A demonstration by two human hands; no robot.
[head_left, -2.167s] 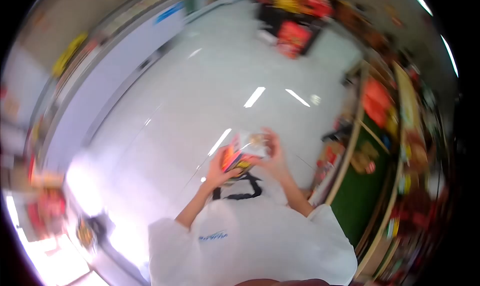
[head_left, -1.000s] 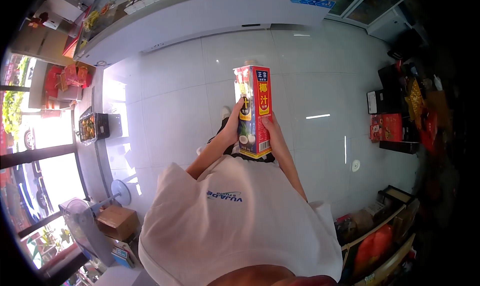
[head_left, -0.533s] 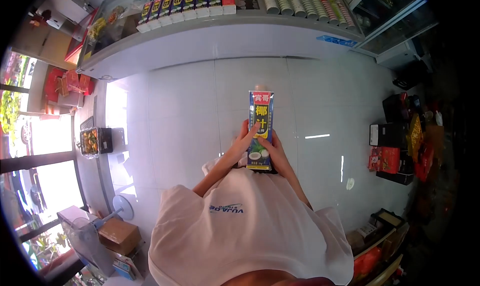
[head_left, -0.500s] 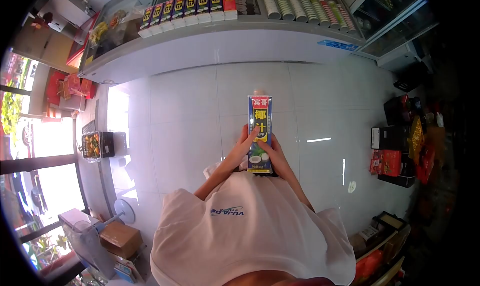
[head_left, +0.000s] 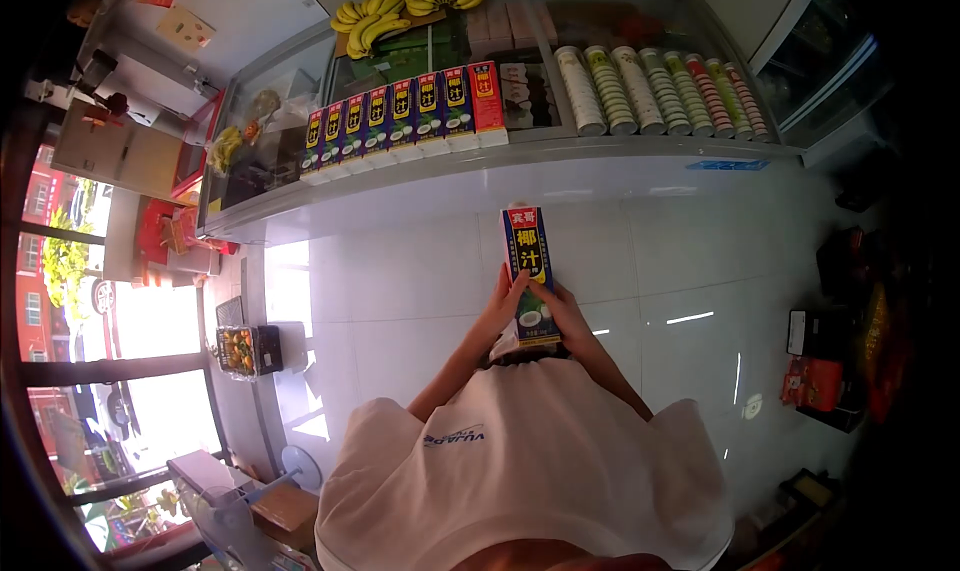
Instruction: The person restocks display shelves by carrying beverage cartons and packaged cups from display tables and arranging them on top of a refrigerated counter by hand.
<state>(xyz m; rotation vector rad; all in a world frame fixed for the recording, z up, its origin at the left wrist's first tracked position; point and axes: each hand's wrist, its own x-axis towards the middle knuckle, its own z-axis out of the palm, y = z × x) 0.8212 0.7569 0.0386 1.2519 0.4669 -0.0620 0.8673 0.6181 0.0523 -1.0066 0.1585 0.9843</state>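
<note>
A tall dark-blue coconut juice carton [head_left: 526, 241], with a red label at its top and coconuts pictured near its base, is held in front of my white shirt [head_left: 530, 431]. My left hand [head_left: 508, 296] grips its left side, with the thumb lying across the printed front. On the opposite side my right hand [head_left: 563, 311] is closed round the lower half, its thumb on the front too. The fingers behind the carton are hidden. Ahead, a row of similar cartons [head_left: 376, 121] stands along the counter edge, with a red-sided carton [head_left: 487, 99] at its right end.
A long glass-topped counter [head_left: 480, 183] spans the far side, bearing bananas [head_left: 372, 19] and stacks of cups [head_left: 655, 91]. At left, a crate of oranges [head_left: 248, 351] sits near the doorway. Boxes [head_left: 815, 381] line the right side. Pale tiles [head_left: 400, 271] cover the floor.
My view has tilted up, so the counter sits lower in the frame and more of its top shows, bananas included. Both hands keep hold of the carton, which leans slightly more to the left.
</note>
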